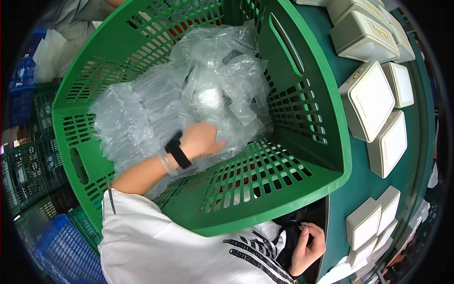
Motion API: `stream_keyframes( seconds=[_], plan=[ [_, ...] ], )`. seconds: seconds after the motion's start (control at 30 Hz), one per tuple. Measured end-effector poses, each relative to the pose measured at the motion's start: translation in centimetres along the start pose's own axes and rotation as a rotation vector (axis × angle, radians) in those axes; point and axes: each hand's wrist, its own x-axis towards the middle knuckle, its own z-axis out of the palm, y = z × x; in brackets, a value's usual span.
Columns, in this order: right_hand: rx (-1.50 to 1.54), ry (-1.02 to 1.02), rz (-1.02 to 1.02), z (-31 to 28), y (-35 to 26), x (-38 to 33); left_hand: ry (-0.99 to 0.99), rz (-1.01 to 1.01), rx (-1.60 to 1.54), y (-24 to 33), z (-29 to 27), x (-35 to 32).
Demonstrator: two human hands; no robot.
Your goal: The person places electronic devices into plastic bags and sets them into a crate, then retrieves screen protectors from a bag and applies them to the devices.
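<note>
My left hand (pixel 201 139) reaches down into a large green plastic basket (pixel 265 208), with a black band around its wrist. It is over a heap of clear plastic packaging, and motion blur and the angle hide its fingers. Beneath and left of it lie tightly layered clear plastic sleeves (pixel 137 113). Just beyond the hand is a crumpled mass of clear plastic bags (pixel 215 71). Outside the basket, at the lower right, my right hand (pixel 308 248) rests near my body beside the table edge. Its fingers are curled in, with nothing visible in them.
Along the right, a green work surface (pixel 350 189) carries several cream boxes (pixel 371 102), some tilted against each other. Blue crates (pixel 66 251) and dark green crates (pixel 23 170) stand on the left. Part of another person in grey clothing (pixel 75 19) shows at the upper left.
</note>
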Motion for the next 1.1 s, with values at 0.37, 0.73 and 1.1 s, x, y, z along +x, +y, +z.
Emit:
stream_keyframes(
  seconds=[0.37, 0.73, 1.1],
  plan=[
    [0.002, 0.044, 0.031, -0.2, 0.3, -1.8, 0.08, 0.202, -0.149, -4.9, 11.3, 7.5],
    [-0.009, 0.015, 0.048, 0.3, 0.4, -1.6, 0.206, 0.15, -0.353, -8.6, 8.7, 10.7],
    [-0.002, -0.028, 0.049, 1.0, 0.0, -1.7, -0.026, 0.179, 0.011, -12.0, 16.7, 13.4]
  ],
)
